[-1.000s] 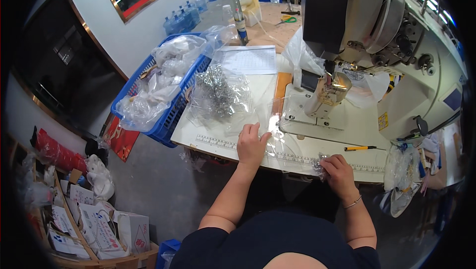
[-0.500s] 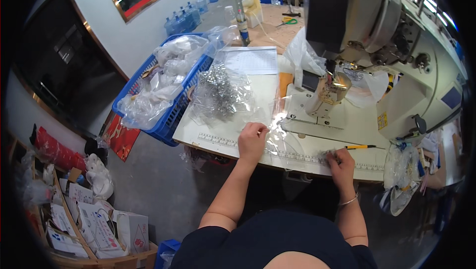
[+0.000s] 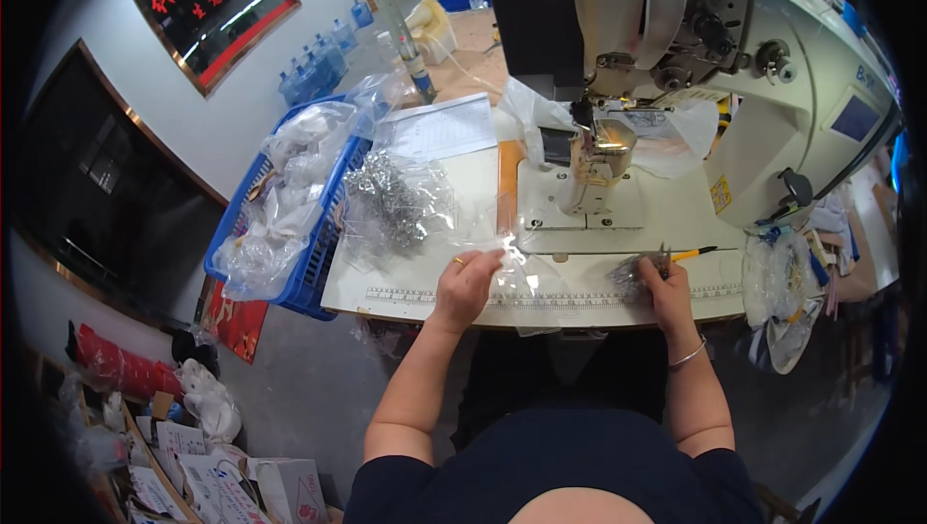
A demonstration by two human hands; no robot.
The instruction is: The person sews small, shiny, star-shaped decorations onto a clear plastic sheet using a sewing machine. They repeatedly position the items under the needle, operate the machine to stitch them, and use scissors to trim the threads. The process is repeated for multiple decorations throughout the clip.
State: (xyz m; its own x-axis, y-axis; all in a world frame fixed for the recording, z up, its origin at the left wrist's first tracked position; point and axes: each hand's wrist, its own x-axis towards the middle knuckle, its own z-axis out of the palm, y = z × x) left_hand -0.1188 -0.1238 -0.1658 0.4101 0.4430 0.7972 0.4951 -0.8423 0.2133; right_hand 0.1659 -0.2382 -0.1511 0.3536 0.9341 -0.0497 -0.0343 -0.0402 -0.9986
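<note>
My left hand (image 3: 466, 287) is closed in a pinch on the edge of a clear plastic sheet (image 3: 519, 278). The sheet lies over the front of the white sewing table (image 3: 463, 176), partly across a printed ruler strip (image 3: 579, 303), and glares in the light. In my right hand (image 3: 673, 292) is a bunch of small greyish, shiny pieces (image 3: 632, 276), too small to make out. Behind my left hand sits a heap of similar silvery pieces (image 3: 391, 205) among clear plastic. The sewing machine (image 3: 603, 147) stands beyond both hands.
A blue basket (image 3: 314, 268) full of clear plastic bags adjoins the table's left side. Paper sheets (image 3: 435, 128) lie at the back left. A yellow-and-black pen (image 3: 693, 254) rests near my right hand. Plastic and cloth (image 3: 777, 283) hang at the right edge; boxes (image 3: 285, 490) stand lower left.
The whole view has shifted. My right hand has lifted its bunch of pieces a little off the ruler, and more of the bunch shows. My left hand still pinches the plastic sheet.
</note>
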